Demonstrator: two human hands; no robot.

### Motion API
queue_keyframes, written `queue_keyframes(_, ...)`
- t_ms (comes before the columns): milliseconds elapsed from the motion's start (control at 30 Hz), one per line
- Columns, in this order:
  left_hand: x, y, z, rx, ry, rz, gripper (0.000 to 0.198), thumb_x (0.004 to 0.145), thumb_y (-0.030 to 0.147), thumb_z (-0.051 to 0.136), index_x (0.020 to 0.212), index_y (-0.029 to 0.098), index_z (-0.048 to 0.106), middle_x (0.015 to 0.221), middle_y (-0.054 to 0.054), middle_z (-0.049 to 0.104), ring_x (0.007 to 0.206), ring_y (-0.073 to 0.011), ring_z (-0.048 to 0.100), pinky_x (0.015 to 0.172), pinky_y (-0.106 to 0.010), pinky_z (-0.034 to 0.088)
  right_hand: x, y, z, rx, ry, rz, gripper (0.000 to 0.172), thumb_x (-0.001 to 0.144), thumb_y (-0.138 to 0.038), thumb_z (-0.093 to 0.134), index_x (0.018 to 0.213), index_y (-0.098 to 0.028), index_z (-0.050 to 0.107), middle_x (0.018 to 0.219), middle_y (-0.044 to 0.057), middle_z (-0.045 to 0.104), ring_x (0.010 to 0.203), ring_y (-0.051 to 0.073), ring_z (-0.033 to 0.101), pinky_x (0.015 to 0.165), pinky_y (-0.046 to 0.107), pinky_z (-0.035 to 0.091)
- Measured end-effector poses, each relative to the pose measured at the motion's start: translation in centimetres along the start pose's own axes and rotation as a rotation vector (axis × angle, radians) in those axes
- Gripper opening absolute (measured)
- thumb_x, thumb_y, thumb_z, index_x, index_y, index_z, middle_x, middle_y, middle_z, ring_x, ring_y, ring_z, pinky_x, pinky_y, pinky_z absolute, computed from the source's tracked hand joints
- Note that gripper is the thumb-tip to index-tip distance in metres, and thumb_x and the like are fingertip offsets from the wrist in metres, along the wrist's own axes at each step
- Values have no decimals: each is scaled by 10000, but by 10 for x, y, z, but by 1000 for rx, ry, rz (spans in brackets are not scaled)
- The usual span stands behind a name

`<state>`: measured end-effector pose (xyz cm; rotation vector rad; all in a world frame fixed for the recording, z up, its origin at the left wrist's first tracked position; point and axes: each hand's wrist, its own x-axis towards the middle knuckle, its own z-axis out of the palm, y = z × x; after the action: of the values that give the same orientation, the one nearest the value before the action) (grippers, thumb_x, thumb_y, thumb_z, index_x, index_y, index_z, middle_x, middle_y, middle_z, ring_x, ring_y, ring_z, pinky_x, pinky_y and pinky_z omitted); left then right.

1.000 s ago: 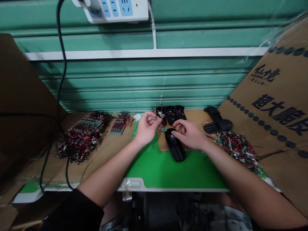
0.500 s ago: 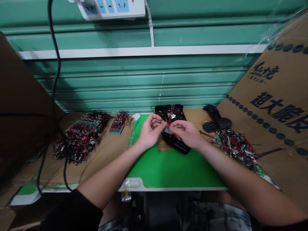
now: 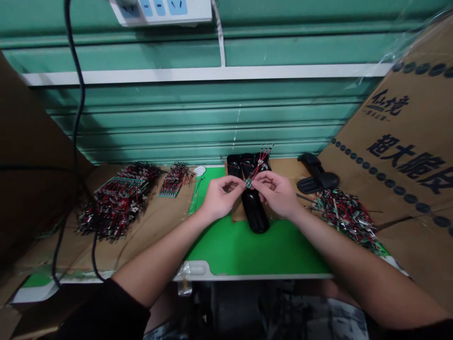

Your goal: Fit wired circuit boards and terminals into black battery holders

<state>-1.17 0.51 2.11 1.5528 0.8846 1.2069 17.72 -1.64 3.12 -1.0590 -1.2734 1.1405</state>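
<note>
My left hand [image 3: 220, 196] and my right hand [image 3: 276, 191] meet above the green mat [image 3: 247, 248], both pinched on one small green circuit board [image 3: 249, 184]. Its red and black wires [image 3: 262, 156] stick up and away from my fingers. Directly under the hands lies a long black plastic shell [image 3: 255, 215], partly on a cardboard piece. Three more black shells [image 3: 244, 164] stand side by side just behind it, against the wall.
A big heap of wired boards [image 3: 116, 200] and a smaller strip of them [image 3: 173, 182] lie at the left. Another heap [image 3: 345, 219] lies at the right beside two black shells [image 3: 316, 178] and a printed carton [image 3: 403, 151]. A power strip [image 3: 163, 9] hangs above.
My right hand left the black shell and joined the left on the small board. The board now sits between both hands with its wires fanned upward. The shell turned on the mat.
</note>
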Motion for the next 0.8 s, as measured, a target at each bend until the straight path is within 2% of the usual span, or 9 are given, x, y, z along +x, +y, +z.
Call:
queue_keyframes(100, 0, 0, 0, -15, 8, 5, 279, 816, 424, 859, 844, 158, 783, 766, -59, 755, 677, -163, 648, 662, -283, 498, 0, 1, -2, -33, -9, -25, 349, 773, -480, 848, 862, -184, 686, 765, 20, 703, 497, 92, 527, 433, 221, 402)
queue_keyframes(333, -2, 0, 3, -28, 6, 13, 217, 796, 348, 855, 831, 150, 774, 741, -50, 742, 638, -140, 628, 624, -258, 479, 2, 8, -7, -155, -58, -21, 297, 864, -474, 762, 870, -201, 644, 647, -26, 606, 511, 117, 526, 478, 238, 409)
queue_keyframes(567, -2, -4, 4, -109, 5, 21, 180, 761, 286, 853, 830, 157, 748, 753, -35, 738, 656, -137, 648, 648, -254, 512, 1, 10, -10, -178, -163, -61, 277, 926, -458, 703, 949, -182, 679, 883, 53, 736, 555, 112, 544, 483, 245, 396)
queue_keyframes(800, -1, -3, 2, -166, -33, -4, 175, 767, 277, 840, 829, 156, 729, 766, -32, 734, 691, -146, 679, 705, -272, 546, -3, 8, -7, -177, -201, -49, 287, 950, -461, 656, 892, -180, 670, 833, 47, 725, 522, 113, 537, 481, 264, 399)
